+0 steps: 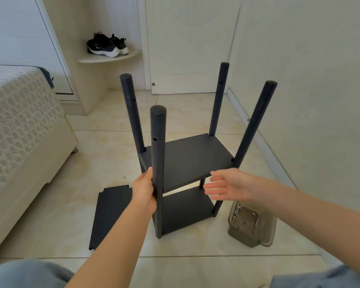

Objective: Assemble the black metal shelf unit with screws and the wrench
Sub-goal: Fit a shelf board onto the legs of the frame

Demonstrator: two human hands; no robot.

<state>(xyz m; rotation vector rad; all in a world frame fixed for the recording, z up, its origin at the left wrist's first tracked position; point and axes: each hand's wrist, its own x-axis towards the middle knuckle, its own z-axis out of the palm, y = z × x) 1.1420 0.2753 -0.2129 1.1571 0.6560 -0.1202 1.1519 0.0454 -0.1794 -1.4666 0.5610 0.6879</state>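
My left hand (144,191) grips the near pole (158,154) of the shelf unit (187,161); my right hand (227,187) hovers open beside it.

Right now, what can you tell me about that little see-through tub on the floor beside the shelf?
The tub is small and smoky-clear, plastic by its look, with rounded corners and no lid on. It stands open side up on the tiled floor, just right of the black shelf unit. Several pale screws lie loose inside. No hand touches it.
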